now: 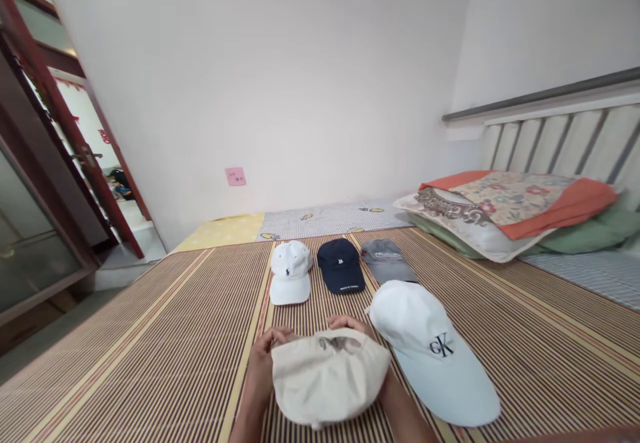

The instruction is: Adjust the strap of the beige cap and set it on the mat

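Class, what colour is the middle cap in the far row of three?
Dark navy cap, clearest in the head view.

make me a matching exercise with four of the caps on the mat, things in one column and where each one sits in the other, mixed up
Things:
1. cream cap
2. navy cap
3. grey cap
4. white cap with black letters

Places:
A. middle of the far row of three
B. held in both hands, nearest the camera
C. right end of the far row
D. lying on the mat just right of the held cap

Pairs: 1-B, 2-A, 3-C, 4-D

The left hand grips the cream cap's left side; the right hand holds its far edge.
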Demonstrator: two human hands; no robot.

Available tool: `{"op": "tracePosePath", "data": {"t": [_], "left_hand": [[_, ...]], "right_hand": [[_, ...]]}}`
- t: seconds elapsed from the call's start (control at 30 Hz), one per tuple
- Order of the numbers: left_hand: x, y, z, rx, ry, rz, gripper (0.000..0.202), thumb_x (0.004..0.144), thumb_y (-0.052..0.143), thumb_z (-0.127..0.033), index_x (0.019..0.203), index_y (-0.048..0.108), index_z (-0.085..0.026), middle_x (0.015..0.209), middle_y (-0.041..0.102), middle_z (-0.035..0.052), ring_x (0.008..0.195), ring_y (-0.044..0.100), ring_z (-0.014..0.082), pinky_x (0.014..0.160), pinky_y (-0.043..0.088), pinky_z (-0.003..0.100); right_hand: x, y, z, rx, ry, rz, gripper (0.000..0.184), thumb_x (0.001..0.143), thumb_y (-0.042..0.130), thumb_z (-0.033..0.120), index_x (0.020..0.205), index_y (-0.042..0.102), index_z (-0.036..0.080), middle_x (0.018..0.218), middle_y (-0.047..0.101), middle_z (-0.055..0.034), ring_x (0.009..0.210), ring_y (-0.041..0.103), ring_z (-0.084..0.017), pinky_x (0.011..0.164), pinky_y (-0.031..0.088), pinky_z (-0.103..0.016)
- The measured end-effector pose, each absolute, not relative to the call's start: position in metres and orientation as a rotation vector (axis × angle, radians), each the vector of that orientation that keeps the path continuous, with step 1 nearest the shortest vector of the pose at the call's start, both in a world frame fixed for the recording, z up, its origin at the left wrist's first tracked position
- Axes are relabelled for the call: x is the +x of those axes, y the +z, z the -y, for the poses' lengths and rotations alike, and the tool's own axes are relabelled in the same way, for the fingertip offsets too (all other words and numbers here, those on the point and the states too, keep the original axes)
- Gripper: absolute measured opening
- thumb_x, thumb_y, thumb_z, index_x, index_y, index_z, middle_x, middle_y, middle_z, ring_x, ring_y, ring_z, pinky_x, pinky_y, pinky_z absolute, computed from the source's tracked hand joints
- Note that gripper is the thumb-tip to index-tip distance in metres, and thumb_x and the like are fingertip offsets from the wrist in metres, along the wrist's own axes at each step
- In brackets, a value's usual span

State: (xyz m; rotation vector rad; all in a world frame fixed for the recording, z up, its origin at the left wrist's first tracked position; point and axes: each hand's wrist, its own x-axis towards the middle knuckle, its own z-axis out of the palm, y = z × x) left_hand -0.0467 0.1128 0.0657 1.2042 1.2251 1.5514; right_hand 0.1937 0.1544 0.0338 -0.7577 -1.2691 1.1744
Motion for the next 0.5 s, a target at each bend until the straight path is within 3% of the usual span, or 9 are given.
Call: {"op": "tracePosePath", "data": {"t": [0.07, 0.17, 0.27, 0.37, 0.5], "left_hand": [[-0.054, 0.073, -0.106, 1.176, 1.516, -1.216, 0.006, 0.07, 0.07, -0.025, 0.068, 0.071, -0.02, 0.102, 0.079, 0.0114, 0.102, 0.071, 0.0321, 0.088, 0.054, 0.039], [-0.061, 0.092, -0.094, 1.329, 1.43, -1.228, 0.017, 0.078, 0.067, -0.033, 0.082, 0.078, -0.021, 0.104, 0.079, 0.0126, 0.115, 0.068, 0.0339, 0.105, 0.048, 0.043], [-0.06, 0.108, -0.083, 1.56, 1.281, -1.392, 0.023, 0.086, 0.067, -0.041, 0.092, 0.078, -0.022, 0.11, 0.077, 0.0124, 0.116, 0.066, 0.0337, 0.105, 0.048, 0.046], [-0.052, 0.113, -0.078, 1.827, 1.086, -1.6, 0.018, 0.087, 0.066, -0.03, 0.099, 0.075, -0.022, 0.112, 0.075, 0.0111, 0.109, 0.068, 0.0318, 0.1, 0.051, 0.048], [-0.038, 0.108, -0.08, 2.089, 0.848, -1.802, 0.027, 0.08, 0.067, -0.014, 0.106, 0.073, -0.02, 0.115, 0.076, 0.0108, 0.117, 0.066, 0.0317, 0.115, 0.038, 0.054]], "right_hand": [[0.193, 0.03, -0.161, -0.774, 1.143, 1.331, 0.012, 0.066, 0.08, 0.027, 0.076, 0.076, 0.022, 0.104, 0.08, -0.0097, 0.104, 0.072, -0.033, 0.09, 0.053, -0.041], [0.185, 0.026, -0.169, -0.795, 1.069, 1.388, 0.008, 0.065, 0.076, 0.025, 0.07, 0.072, 0.021, 0.101, 0.079, -0.0106, 0.099, 0.073, -0.032, 0.087, 0.053, -0.04], [0.174, 0.02, -0.171, -0.831, 0.981, 1.414, 0.003, 0.065, 0.069, 0.021, 0.066, 0.067, 0.022, 0.096, 0.078, -0.0106, 0.101, 0.071, -0.032, 0.093, 0.051, -0.042], [0.168, 0.017, -0.169, -0.869, 0.919, 1.428, 0.007, 0.068, 0.06, 0.021, 0.065, 0.065, 0.023, 0.099, 0.078, -0.0128, 0.108, 0.07, -0.033, 0.1, 0.048, -0.045], [0.176, 0.026, -0.161, -0.925, 0.954, 1.453, 0.019, 0.075, 0.057, 0.023, 0.084, 0.074, 0.022, 0.115, 0.079, -0.0143, 0.113, 0.071, -0.032, 0.101, 0.05, -0.046]]}}
